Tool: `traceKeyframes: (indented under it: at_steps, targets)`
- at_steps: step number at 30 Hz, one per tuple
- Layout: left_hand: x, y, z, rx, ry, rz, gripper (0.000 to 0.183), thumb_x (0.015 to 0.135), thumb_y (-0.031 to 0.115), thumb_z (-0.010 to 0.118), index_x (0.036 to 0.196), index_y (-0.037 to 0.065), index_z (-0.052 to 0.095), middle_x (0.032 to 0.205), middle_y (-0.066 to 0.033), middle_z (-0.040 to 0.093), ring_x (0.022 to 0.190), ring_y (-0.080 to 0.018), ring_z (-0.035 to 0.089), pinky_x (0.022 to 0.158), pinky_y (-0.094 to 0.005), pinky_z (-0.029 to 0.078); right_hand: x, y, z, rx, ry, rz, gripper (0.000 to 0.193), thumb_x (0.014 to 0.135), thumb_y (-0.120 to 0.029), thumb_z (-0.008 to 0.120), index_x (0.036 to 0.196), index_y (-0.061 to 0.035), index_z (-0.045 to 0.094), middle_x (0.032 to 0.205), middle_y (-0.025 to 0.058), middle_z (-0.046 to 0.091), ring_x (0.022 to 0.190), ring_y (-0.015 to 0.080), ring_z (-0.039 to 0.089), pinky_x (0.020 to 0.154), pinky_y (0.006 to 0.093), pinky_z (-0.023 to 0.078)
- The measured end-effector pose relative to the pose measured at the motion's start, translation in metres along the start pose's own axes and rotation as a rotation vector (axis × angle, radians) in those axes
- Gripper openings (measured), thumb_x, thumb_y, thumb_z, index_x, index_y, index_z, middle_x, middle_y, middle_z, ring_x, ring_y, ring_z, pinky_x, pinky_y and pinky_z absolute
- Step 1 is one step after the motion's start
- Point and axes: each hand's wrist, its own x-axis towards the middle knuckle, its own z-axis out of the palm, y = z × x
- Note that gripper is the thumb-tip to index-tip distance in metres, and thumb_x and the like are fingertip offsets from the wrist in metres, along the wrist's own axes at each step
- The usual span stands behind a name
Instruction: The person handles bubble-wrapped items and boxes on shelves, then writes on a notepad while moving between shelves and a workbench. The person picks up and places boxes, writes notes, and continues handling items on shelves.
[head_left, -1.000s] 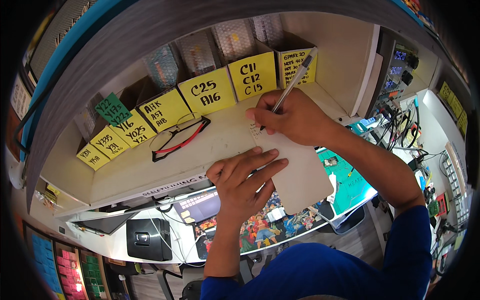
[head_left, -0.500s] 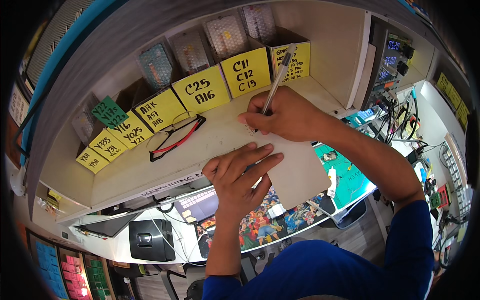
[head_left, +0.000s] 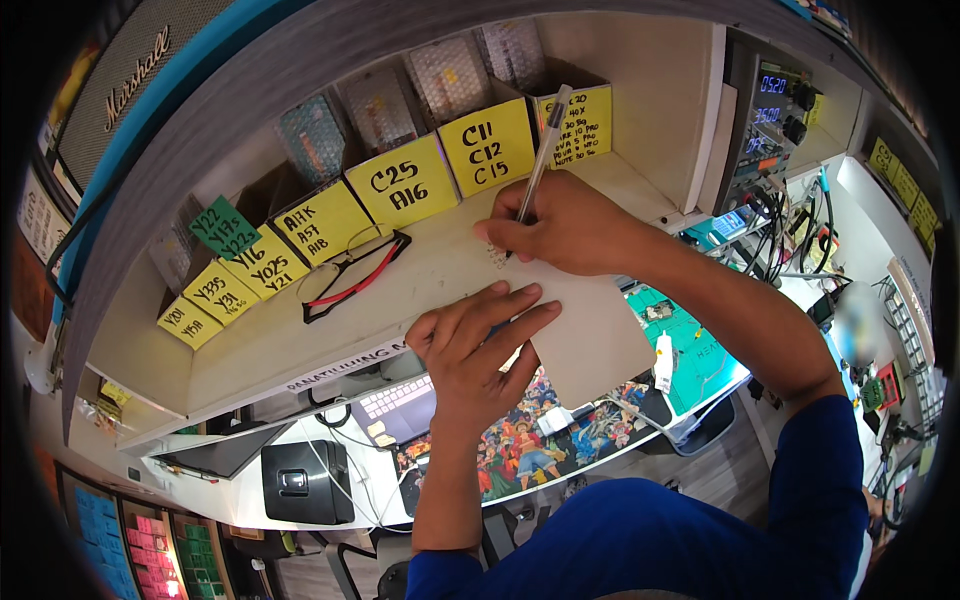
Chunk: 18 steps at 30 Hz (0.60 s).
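Observation:
A clear ballpoint pen [head_left: 541,160] with a dark cap end is gripped in my right hand [head_left: 570,222], its tip down on a pale sheet of card [head_left: 590,335]. Small handwritten marks show on the card beside the tip. My left hand [head_left: 485,345] lies with its fingers stretched and spread over the card's left part, on the shelf edge. The card's lower end juts out past the shelf, over the desk. To the left, a pair of glasses with a black and red frame [head_left: 358,275] rests on the shelf.
Behind my hands stands a row of boxes with yellow labels [head_left: 402,187], holding bubble-wrapped packs [head_left: 447,75]. A power supply [head_left: 770,110] with lit digits stands right. Below are a green work mat [head_left: 690,350], a laptop [head_left: 397,405], a patterned desk mat [head_left: 520,455] and a black box [head_left: 307,482].
The whole view has shifted slightly. My right hand and the pen have moved only a little along the card; my left hand stays in place.

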Motion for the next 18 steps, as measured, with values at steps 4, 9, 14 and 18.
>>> traceKeyframes:
  at_steps: [4,9,14,18]
  targets:
    - [-0.001,0.0,-0.001,0.015,-0.002,0.008,0.045,0.072,0.017,0.081,0.114,0.032,0.083,0.12,0.0131,0.076,0.113,-0.01,0.067,0.098,-0.0332,0.03,0.001,0.001,-0.002,-0.01,-0.036,-0.027,0.037,0.098,-0.033,0.071,0.08,-0.0009,0.072,0.064,0.0071,0.066,0.059,0.0162,0.06,0.06,0.0347,0.047]
    - [-0.003,0.001,-0.003,0.029,0.003,0.005,0.046,0.07,0.015,0.081,0.113,0.032,0.083,0.12,0.0128,0.076,0.114,-0.01,0.068,0.098,-0.0332,0.03,0.001,-0.001,0.0,0.007,-0.045,-0.02,0.039,0.098,-0.035,0.07,0.079,-0.0012,0.072,0.064,0.007,0.066,0.059,0.0166,0.062,0.061,0.034,0.047]
    - [0.0,0.003,0.002,0.026,-0.009,0.009,0.044,0.071,0.014,0.077,0.112,0.029,0.083,0.122,0.0109,0.076,0.115,-0.0127,0.068,0.101,-0.0345,0.03,-0.006,-0.001,-0.011,-0.04,-0.037,-0.001,0.034,0.102,-0.035,0.069,0.085,-0.0045,0.071,0.066,0.0016,0.065,0.063,0.009,0.058,0.059,0.0302,0.045]
    - [-0.003,-0.003,0.011,-0.032,-0.058,0.018,0.039,0.077,0.016,0.068,0.113,0.02,0.083,0.121,0.0011,0.077,0.12,-0.0234,0.067,0.109,-0.0437,0.034,0.001,0.028,-0.01,-0.001,0.148,-0.222,0.037,0.104,-0.036,0.066,0.098,-0.0005,0.072,0.081,0.0103,0.071,0.073,0.0195,0.067,0.068,0.0362,0.055]
